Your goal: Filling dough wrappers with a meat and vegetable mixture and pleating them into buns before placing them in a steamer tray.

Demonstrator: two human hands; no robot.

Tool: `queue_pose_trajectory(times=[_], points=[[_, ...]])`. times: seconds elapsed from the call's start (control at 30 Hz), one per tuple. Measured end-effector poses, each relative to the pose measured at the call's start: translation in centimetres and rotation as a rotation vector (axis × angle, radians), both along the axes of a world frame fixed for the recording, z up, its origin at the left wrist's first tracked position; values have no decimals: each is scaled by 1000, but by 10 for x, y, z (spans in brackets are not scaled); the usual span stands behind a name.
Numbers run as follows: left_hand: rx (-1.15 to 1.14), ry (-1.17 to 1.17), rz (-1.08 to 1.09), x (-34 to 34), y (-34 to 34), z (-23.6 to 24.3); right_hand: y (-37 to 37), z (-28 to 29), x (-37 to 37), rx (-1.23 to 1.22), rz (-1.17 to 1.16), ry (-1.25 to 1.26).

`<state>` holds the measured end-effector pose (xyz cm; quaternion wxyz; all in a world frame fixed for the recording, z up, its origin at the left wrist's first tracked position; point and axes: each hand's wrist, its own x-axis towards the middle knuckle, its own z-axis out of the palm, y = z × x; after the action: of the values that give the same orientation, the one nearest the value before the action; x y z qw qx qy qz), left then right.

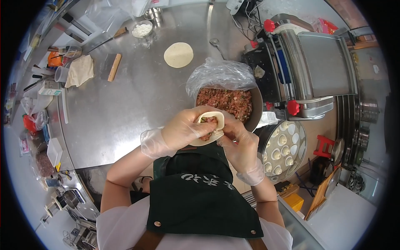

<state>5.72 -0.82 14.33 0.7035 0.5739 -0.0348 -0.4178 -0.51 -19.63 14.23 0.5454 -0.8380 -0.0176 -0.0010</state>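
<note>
Both my hands wear clear disposable gloves. My left hand is closed round a round dough wrapper with minced filling in it, the thumb lying against the filling. My right hand pinches the wrapper's edge at its right, where a few folds show. Just beyond my hands is a large bowl of minced filling, with crumpled clear plastic over its far rim. A flat dough round lies on the steel table, and a metal spoon lies near it.
At the right stand a machine with red knobs and a round tray of shaped buns. A wooden-handled scraper, a cloth and a bowl of white food are on the table. Containers and bags line the left edge.
</note>
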Motion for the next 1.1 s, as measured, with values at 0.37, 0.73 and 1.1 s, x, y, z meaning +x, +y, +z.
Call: queue_pose_trajectory(times=[0.37,0.73,1.1], points=[[-76,-24,-1,5,0,7,4,5,1,-93,14,-188],[-205,-16,92,5,20,11,9,-11,-6,69,-101,-210],[-377,235,418,-16,6,-1,18,-8,-3,15,-23,-222]])
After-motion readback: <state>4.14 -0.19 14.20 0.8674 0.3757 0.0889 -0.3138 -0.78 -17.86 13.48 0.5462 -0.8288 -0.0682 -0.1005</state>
